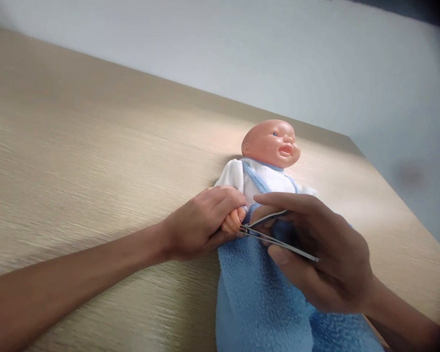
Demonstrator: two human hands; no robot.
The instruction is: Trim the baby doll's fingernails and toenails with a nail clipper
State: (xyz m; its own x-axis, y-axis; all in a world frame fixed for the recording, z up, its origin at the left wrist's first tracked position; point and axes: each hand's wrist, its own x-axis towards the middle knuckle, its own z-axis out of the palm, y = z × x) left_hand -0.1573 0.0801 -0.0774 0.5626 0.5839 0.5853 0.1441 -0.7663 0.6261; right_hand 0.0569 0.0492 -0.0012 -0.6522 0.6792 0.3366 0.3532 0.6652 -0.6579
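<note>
A baby doll (pixel 271 144) in a white top and blue fleece clothing lies on its back, head away from me. My left hand (pixel 205 220) is closed around the doll's arm near the wrist, and the doll's small orange-toned hand (pixel 233 221) sticks out past my fingers. In my right hand (pixel 326 249) is a metal nail clipper (pixel 278 239), held between thumb and fingers with its lever raised. The clipper's jaw end is at the tips of the doll's fingers; whether it touches them I cannot tell.
The doll lies on a light wood-grained table (pixel 95 137). Beyond the table's far edge rises a pale wall (pixel 205 44). The table's right edge slants down toward the lower right.
</note>
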